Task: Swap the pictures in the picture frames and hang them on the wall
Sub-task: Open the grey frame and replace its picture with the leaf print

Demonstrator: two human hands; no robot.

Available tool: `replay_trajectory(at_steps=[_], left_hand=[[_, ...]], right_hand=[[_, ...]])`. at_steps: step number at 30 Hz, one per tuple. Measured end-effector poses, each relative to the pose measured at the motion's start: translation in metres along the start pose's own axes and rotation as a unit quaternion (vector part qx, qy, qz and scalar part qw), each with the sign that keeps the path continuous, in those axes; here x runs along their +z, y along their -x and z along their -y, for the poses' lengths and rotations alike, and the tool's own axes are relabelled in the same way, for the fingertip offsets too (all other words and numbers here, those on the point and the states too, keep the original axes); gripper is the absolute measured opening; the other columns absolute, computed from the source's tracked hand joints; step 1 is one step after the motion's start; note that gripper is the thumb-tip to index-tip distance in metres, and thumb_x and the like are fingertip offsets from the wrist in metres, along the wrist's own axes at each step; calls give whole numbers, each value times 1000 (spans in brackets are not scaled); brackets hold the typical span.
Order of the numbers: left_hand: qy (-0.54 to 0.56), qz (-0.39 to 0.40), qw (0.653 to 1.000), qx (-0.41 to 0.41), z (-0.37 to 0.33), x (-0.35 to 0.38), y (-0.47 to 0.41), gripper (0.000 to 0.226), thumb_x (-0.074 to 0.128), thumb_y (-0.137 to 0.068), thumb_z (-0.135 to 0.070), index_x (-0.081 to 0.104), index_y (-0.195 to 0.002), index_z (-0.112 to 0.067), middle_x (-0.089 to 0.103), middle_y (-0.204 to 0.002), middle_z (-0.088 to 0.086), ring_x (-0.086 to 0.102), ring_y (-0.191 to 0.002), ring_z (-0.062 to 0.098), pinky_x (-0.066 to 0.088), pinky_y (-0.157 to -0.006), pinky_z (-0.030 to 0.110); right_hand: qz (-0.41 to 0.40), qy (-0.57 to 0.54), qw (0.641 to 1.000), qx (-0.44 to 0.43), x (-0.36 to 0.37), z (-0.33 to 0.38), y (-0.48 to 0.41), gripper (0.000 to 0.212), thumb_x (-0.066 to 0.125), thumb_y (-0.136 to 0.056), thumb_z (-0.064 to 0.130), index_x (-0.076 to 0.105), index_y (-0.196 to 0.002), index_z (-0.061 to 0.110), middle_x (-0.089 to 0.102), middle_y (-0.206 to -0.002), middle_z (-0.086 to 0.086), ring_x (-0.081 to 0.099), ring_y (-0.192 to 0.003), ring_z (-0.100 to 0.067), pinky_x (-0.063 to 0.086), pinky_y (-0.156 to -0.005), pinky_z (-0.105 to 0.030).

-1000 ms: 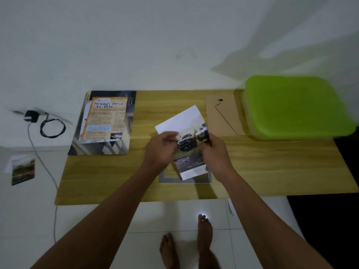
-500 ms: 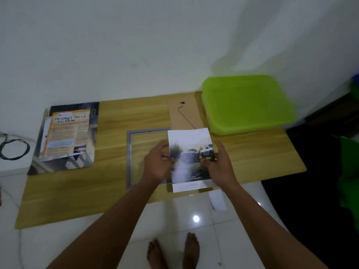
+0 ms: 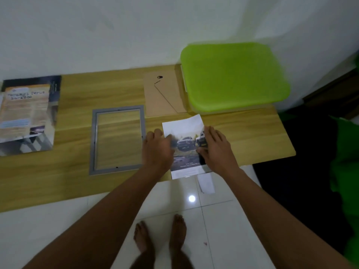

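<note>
Picture: a car print (image 3: 185, 133) is held over the near right of the tabletop (image 3: 248, 136), just right of the empty grey frame (image 3: 118, 111). Its lower edge overhangs the front.
Left hand: the left hand (image 3: 157, 150) pinches the print's left edge, fingers (image 3: 155, 133) curled.
Right hand: the right hand (image 3: 216, 148) grips the right edge, fingers laid along it, thumb on the face.
Handling: likely light, thin, floppy paper that creases and smudges easily; best taken by opposite edges with both hands.
Frame: looks rigid, its pane possibly fragile; lift by the side rails.
Count: one print, one frame, one backing board (image 3: 163, 96), one poster (image 3: 29, 113), one green-lidded box (image 3: 233, 78), one paper slip (image 3: 206, 183) on the floor (image 3: 58, 230).
</note>
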State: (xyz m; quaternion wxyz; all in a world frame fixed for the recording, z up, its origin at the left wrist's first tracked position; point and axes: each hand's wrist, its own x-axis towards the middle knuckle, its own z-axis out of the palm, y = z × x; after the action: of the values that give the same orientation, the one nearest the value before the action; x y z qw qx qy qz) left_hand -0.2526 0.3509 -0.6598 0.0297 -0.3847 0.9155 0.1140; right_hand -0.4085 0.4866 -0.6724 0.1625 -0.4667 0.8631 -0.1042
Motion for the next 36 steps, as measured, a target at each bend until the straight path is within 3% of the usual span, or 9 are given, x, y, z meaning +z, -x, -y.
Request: replay_trajectory(at_steps=[5, 10, 19, 22, 27, 32, 36], left_hand=[[-60, -2, 997, 57, 7, 3, 2, 40, 50, -87, -41, 55, -123, -22, 52, -136, 1, 46, -119, 29, 38, -87, 42], [-85, 39, 994, 62, 7, 0, 2, 65, 50, -86, -58, 39, -141, -24, 35, -153, -1, 38, -132, 28, 33, -97, 44], [-71, 53, 995, 54, 9, -3, -1, 69, 50, -88, -57, 35, -145, -21, 29, -157, 3, 36, -133, 29, 32, -102, 44], [-35, 40, 997, 51, 10, -10, 1, 69, 51, -89, -54, 36, -147, -19, 33, -155, 6, 38, -132, 30, 33, -101, 44], [37, 1, 999, 19, 36, -36, 13, 59, 54, -92, -43, 45, -141, -12, 47, -146, 12, 43, -130, 32, 38, -101, 43], [74, -53, 995, -50, 101, -76, 29, 56, 49, -87, -43, 60, -126, -4, 64, -124, 13, 55, -115, 35, 46, -90, 44], [81, -87, 986, -116, 177, -106, 42, 45, 59, -90, -37, 64, -119, -3, 68, -114, 15, 58, -109, 37, 50, -87, 45]], right_hand=[[29, 18, 998, -50, 1, -10, 1, 83, 45, -98, 52, 2, -157, 12, 6, -165, -7, 7, -151, -25, 13, -121, -47], [50, 59, 994, -73, 2, -12, -1, 71, 39, -96, 56, 30, -152, 13, 24, -161, -8, 15, -149, -28, 20, -117, -52], [59, 39, 996, -50, -3, -4, -5, 69, 46, -96, 54, 29, -152, 16, 20, -162, -5, 12, -149, -25, 16, -119, -49], [53, 15, 997, -45, -12, 4, -5, 67, 49, -96, 52, 32, -150, 16, 23, -161, -8, 15, -149, -26, 19, -119, -49], [47, -6, 997, -59, -32, 45, -13, 57, 48, -100, 31, 32, -151, 13, 27, -159, -12, 25, -145, -27, 26, -115, -36], [63, -13, 992, -111, -45, 126, -33, 53, 49, -98, 22, 35, -148, 10, 33, -156, -13, 30, -143, -27, 31, -111, -34], [61, -7, 982, -177, -42, 213, -54, 51, 48, -98, 20, 37, -147, 8, 38, -151, -14, 35, -139, -29, 37, -106, -36]])
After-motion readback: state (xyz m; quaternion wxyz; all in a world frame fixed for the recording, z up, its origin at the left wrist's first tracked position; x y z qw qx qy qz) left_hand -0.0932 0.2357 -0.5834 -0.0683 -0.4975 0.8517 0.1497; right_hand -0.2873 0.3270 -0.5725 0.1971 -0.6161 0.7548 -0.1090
